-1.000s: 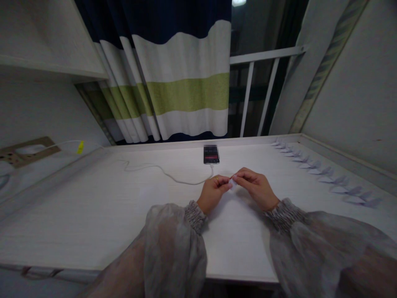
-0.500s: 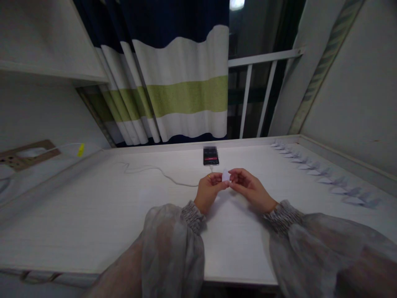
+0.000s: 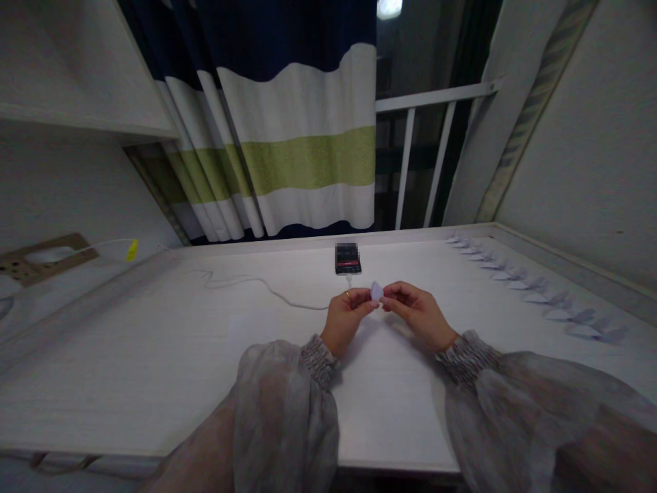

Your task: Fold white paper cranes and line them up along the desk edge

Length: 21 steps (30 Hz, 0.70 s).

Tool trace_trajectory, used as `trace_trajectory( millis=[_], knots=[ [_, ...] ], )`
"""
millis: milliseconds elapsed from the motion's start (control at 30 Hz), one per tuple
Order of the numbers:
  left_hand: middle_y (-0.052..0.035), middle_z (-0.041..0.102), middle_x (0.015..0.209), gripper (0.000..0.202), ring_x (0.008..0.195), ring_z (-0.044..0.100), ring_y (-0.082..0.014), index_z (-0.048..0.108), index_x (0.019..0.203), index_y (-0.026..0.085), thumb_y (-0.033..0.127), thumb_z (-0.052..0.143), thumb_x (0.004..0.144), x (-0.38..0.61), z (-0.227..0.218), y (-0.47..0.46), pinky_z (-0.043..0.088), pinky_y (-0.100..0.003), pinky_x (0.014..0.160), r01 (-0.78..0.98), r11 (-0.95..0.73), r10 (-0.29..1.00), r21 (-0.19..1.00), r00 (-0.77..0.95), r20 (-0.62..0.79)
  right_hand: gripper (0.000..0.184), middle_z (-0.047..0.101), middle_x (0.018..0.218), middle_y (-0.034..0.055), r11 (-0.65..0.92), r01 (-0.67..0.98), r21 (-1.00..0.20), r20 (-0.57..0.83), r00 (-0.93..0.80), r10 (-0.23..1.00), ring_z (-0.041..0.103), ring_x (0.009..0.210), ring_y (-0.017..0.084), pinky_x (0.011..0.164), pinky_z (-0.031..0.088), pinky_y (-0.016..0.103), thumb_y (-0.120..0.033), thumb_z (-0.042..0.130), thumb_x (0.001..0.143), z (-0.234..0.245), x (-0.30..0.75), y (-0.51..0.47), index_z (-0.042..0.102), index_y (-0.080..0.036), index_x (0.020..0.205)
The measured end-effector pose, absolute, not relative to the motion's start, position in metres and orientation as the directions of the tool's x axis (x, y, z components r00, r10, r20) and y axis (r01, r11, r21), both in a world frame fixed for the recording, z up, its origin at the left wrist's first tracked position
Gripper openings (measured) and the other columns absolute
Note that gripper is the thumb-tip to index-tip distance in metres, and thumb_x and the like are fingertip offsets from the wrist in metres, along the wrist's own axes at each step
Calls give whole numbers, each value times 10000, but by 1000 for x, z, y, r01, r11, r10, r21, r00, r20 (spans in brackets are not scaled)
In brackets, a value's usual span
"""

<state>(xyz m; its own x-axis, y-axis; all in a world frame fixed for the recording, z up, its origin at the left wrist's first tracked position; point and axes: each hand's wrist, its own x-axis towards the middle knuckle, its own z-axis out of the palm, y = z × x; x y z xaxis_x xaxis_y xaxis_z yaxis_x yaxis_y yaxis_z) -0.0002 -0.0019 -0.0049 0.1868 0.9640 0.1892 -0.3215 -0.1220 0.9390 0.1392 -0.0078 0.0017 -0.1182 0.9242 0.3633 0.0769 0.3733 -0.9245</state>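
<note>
A small pale lilac folded paper piece (image 3: 376, 291) is pinched between both my hands above the white desk (image 3: 154, 356). My left hand (image 3: 349, 318), with a ring on one finger, grips its left side with closed fingers. My right hand (image 3: 418, 313) pinches its right side. Both wrists wear gathered grey sheer sleeves. A dark phone (image 3: 348, 257) lies just beyond my hands, with a white cable (image 3: 246, 281) running off to the left.
A row of several small folded lilac paper shapes (image 3: 528, 296) runs along the desk's right edge beside the wall. A striped curtain (image 3: 287, 144) and a white railing (image 3: 431, 137) stand behind the desk. A wall socket plate (image 3: 41, 250) is at the left, under a shelf.
My hands have lifted slightly and drawn together. The paper piece, nearly hidden a second ago, now stands up between my fingertips.
</note>
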Motion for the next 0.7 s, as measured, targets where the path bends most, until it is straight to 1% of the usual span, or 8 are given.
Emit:
trace_trajectory(
  millis=[133,267,367,500,700],
  knots=[
    [29,586,653,265,602,542,-73,536,752,144,130,682,532,-1,-6,1,440,-232,641,-337,-184,962,923,132,240,200,523,611,-33,314,38,-949,307,-128,943,530,555,99,571,437,260,-327,620,633,3,137,-9,514,-173,702],
    [54,550,603,251,570,540,-70,466,709,154,134,665,557,-1,-4,0,453,-242,629,-350,-210,947,913,158,278,246,502,635,-47,344,-40,-938,346,-108,932,519,535,87,541,447,254,-317,631,628,4,136,-10,468,-194,766],
    [49,550,602,217,563,542,-69,480,701,145,150,655,572,-1,-3,-1,455,-242,623,-333,-206,947,920,169,273,250,495,645,-50,371,-65,-926,377,-119,919,516,542,83,544,452,251,-293,629,636,5,136,-11,454,-201,788],
    [47,553,603,230,549,542,-68,495,694,138,151,671,546,-1,-2,-1,454,-237,607,-319,-193,954,928,161,253,200,482,628,-52,386,-40,-922,388,-126,913,504,542,76,545,449,243,-280,618,650,5,136,-10,465,-191,745],
    [37,563,601,244,551,542,-70,509,698,132,154,687,532,-2,-2,-1,444,-221,585,-299,-185,956,936,165,242,216,498,609,-46,352,-19,-936,352,-113,929,509,533,84,536,440,249,-313,630,626,4,136,-10,486,-183,721]
  ],
)
